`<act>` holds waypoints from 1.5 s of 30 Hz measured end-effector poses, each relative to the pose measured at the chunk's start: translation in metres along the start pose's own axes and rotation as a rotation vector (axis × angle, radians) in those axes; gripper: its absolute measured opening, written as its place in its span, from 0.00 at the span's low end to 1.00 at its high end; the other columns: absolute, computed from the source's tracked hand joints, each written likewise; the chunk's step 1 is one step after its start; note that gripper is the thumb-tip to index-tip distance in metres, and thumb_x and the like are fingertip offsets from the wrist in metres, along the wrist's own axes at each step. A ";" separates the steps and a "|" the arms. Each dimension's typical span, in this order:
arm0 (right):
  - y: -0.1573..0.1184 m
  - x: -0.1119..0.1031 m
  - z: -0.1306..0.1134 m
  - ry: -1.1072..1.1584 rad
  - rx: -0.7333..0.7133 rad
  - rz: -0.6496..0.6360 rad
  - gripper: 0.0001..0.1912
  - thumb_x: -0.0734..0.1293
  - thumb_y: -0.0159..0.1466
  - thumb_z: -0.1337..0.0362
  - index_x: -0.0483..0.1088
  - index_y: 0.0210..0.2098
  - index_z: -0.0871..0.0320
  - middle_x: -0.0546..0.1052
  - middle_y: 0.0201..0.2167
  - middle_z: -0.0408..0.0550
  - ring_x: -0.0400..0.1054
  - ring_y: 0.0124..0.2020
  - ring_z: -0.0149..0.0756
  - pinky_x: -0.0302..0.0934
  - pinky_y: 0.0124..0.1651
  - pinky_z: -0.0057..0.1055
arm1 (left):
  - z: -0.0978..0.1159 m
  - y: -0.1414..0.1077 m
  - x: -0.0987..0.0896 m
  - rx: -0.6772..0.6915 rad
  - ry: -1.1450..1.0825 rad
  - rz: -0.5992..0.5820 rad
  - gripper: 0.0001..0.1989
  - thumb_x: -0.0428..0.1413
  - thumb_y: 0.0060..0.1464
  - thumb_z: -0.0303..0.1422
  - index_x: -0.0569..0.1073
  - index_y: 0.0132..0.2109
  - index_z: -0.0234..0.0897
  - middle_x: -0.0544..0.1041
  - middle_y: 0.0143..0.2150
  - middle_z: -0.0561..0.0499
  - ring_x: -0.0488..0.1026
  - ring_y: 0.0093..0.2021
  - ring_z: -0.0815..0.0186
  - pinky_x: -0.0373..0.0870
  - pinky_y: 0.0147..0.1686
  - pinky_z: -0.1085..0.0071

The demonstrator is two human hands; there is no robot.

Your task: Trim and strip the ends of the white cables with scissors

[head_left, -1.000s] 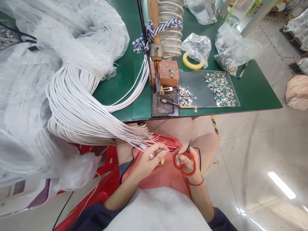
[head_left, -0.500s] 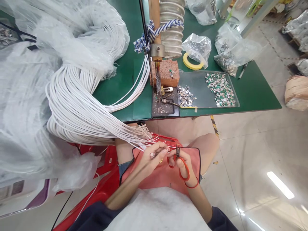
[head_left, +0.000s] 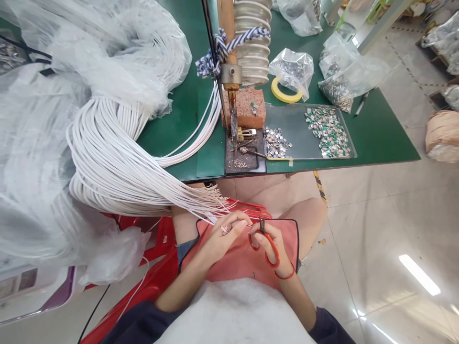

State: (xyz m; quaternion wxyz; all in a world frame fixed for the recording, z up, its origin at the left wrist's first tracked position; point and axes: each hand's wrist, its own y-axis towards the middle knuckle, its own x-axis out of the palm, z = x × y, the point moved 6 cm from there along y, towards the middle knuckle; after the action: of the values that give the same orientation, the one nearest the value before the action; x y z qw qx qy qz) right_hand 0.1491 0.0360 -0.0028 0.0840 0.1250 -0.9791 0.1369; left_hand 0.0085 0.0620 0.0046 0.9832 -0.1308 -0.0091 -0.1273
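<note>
Over my lap, my left hand (head_left: 229, 231) is closed on a thin white cable, whose end points toward the right hand. My right hand (head_left: 269, 239) has its fingers through the red handles of small scissors (head_left: 272, 253), with the dark blades pointing up. The two hands are close together, right of the loose ends of a thick bundle of white cables (head_left: 118, 153). Beneath them lies a pink cloth (head_left: 236, 263). Whether my right fingertips also touch the cable end is too small to tell.
On the green table (head_left: 387, 134) are a soldering iron (head_left: 233, 114), a brick (head_left: 247, 107), a tray (head_left: 297, 112) of small connectors, yellow tape (head_left: 287, 98) and plastic bags. A ribbed hose (head_left: 252, 43) hangs behind. Plastic-wrapped cables (head_left: 39, 157) fill the left side.
The scissors have tilted and shifted slightly left with my right hand. The small yellowish bit below my fingers no longer shows. My left hand has barely moved.
</note>
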 end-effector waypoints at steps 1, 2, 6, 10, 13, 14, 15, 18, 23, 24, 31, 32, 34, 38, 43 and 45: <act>0.000 0.001 0.000 -0.002 0.009 -0.005 0.10 0.65 0.65 0.57 0.71 0.35 0.58 0.65 0.22 0.41 0.59 0.24 0.31 0.57 0.30 0.29 | 0.001 0.000 0.000 0.005 -0.019 0.009 0.13 0.52 0.59 0.40 0.74 0.34 0.36 0.74 0.29 0.51 0.69 0.30 0.67 0.64 0.30 0.73; 0.000 0.001 0.000 -0.007 0.016 -0.010 0.09 0.65 0.65 0.58 0.71 0.35 0.58 0.65 0.22 0.41 0.59 0.24 0.31 0.56 0.30 0.29 | 0.001 0.001 0.000 0.011 -0.037 0.010 0.13 0.53 0.58 0.40 0.74 0.34 0.35 0.74 0.29 0.51 0.69 0.30 0.67 0.65 0.31 0.73; 0.000 0.005 -0.002 -0.024 0.012 -0.019 0.10 0.65 0.64 0.58 0.71 0.32 0.58 0.65 0.23 0.41 0.58 0.25 0.31 0.56 0.30 0.29 | 0.003 0.003 0.004 0.009 -0.044 -0.027 0.13 0.52 0.59 0.38 0.74 0.33 0.34 0.75 0.30 0.50 0.70 0.32 0.66 0.66 0.35 0.72; 0.002 0.008 -0.010 -0.061 -0.030 -0.011 0.09 0.66 0.63 0.58 0.72 0.34 0.58 0.66 0.24 0.42 0.61 0.28 0.33 0.59 0.34 0.30 | 0.002 0.003 0.007 -0.007 -0.034 -0.021 0.13 0.51 0.60 0.38 0.75 0.35 0.34 0.76 0.32 0.49 0.72 0.35 0.64 0.67 0.38 0.71; 0.003 0.009 -0.014 -0.109 -0.039 -0.008 0.09 0.66 0.63 0.58 0.73 0.35 0.58 0.68 0.26 0.43 0.63 0.30 0.35 0.61 0.37 0.31 | 0.000 0.003 0.006 -0.012 -0.023 0.004 0.11 0.52 0.59 0.38 0.74 0.38 0.34 0.76 0.34 0.49 0.72 0.37 0.64 0.67 0.39 0.71; 0.003 0.008 -0.014 -0.127 -0.039 0.001 0.09 0.66 0.63 0.58 0.73 0.35 0.58 0.70 0.27 0.44 0.64 0.30 0.35 0.61 0.37 0.31 | -0.001 0.003 0.006 -0.014 -0.016 0.010 0.11 0.53 0.59 0.38 0.74 0.38 0.35 0.76 0.34 0.50 0.71 0.36 0.65 0.67 0.38 0.71; 0.003 0.008 -0.013 -0.144 -0.037 0.011 0.09 0.66 0.63 0.58 0.73 0.34 0.58 0.71 0.27 0.45 0.64 0.30 0.35 0.62 0.36 0.31 | -0.001 0.002 0.005 -0.016 -0.009 0.015 0.11 0.53 0.59 0.38 0.74 0.38 0.35 0.76 0.34 0.50 0.71 0.35 0.65 0.67 0.38 0.71; 0.002 0.006 -0.010 -0.189 -0.030 0.029 0.09 0.66 0.63 0.60 0.72 0.32 0.58 0.72 0.27 0.45 0.64 0.27 0.33 0.62 0.34 0.30 | -0.001 0.002 0.005 -0.026 0.014 0.005 0.12 0.53 0.59 0.39 0.74 0.36 0.35 0.76 0.33 0.50 0.71 0.35 0.65 0.67 0.38 0.71; 0.002 0.007 -0.008 -0.232 -0.036 0.027 0.09 0.65 0.63 0.61 0.73 0.31 0.59 0.75 0.27 0.47 0.67 0.29 0.36 0.64 0.37 0.31 | 0.002 0.001 0.009 -0.042 0.022 -0.032 0.12 0.53 0.58 0.38 0.75 0.33 0.34 0.77 0.32 0.49 0.72 0.34 0.65 0.68 0.37 0.72; 0.003 0.007 -0.008 -0.234 -0.037 0.030 0.08 0.65 0.63 0.61 0.73 0.31 0.59 0.75 0.28 0.47 0.67 0.30 0.36 0.64 0.38 0.32 | 0.001 0.001 0.009 -0.042 0.021 -0.023 0.13 0.54 0.58 0.38 0.76 0.33 0.34 0.78 0.32 0.49 0.72 0.34 0.65 0.69 0.37 0.71; 0.003 0.003 -0.004 -0.251 -0.012 0.083 0.07 0.66 0.62 0.63 0.71 0.30 0.59 0.71 0.24 0.42 0.60 0.23 0.30 0.59 0.29 0.27 | -0.008 0.002 0.000 -0.043 0.003 0.099 0.13 0.55 0.57 0.39 0.78 0.37 0.34 0.80 0.35 0.48 0.74 0.36 0.63 0.70 0.38 0.71; 0.004 0.002 -0.004 -0.259 -0.011 0.087 0.07 0.66 0.62 0.63 0.70 0.29 0.59 0.71 0.24 0.43 0.60 0.23 0.30 0.59 0.29 0.27 | -0.009 0.002 0.000 -0.056 0.004 0.098 0.13 0.55 0.57 0.40 0.79 0.38 0.34 0.80 0.34 0.48 0.74 0.35 0.64 0.70 0.37 0.71; 0.004 0.001 -0.003 -0.281 -0.020 0.092 0.08 0.66 0.62 0.62 0.71 0.29 0.59 0.72 0.25 0.44 0.62 0.25 0.31 0.60 0.31 0.28 | -0.011 0.001 0.000 -0.082 0.008 0.095 0.14 0.55 0.57 0.40 0.79 0.38 0.34 0.80 0.32 0.48 0.73 0.33 0.64 0.70 0.33 0.72; 0.005 0.000 -0.001 -0.311 -0.018 0.092 0.08 0.66 0.62 0.61 0.71 0.30 0.59 0.72 0.24 0.44 0.64 0.28 0.34 0.61 0.32 0.29 | -0.009 0.001 0.000 -0.085 0.043 0.100 0.13 0.55 0.56 0.39 0.80 0.38 0.35 0.81 0.34 0.48 0.74 0.34 0.63 0.70 0.33 0.72; 0.005 0.001 0.001 -0.302 -0.012 0.081 0.09 0.66 0.61 0.61 0.71 0.28 0.59 0.69 0.21 0.43 0.63 0.28 0.35 0.60 0.30 0.28 | -0.006 0.001 0.004 -0.083 0.042 0.038 0.11 0.55 0.56 0.36 0.80 0.37 0.35 0.81 0.34 0.48 0.74 0.33 0.64 0.70 0.33 0.73; 0.004 0.001 0.001 -0.300 -0.007 0.083 0.10 0.66 0.61 0.61 0.70 0.27 0.59 0.68 0.20 0.42 0.62 0.27 0.34 0.59 0.29 0.28 | -0.006 0.002 0.005 -0.081 0.039 0.024 0.11 0.55 0.56 0.36 0.80 0.36 0.34 0.81 0.34 0.48 0.74 0.33 0.65 0.70 0.33 0.73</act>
State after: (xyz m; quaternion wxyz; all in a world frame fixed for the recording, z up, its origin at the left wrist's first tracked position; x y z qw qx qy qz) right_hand 0.1465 0.0395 -0.0047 -0.0685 0.1032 -0.9854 0.1166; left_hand 0.0136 0.0607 -0.0012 0.9785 -0.1681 0.0170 -0.1181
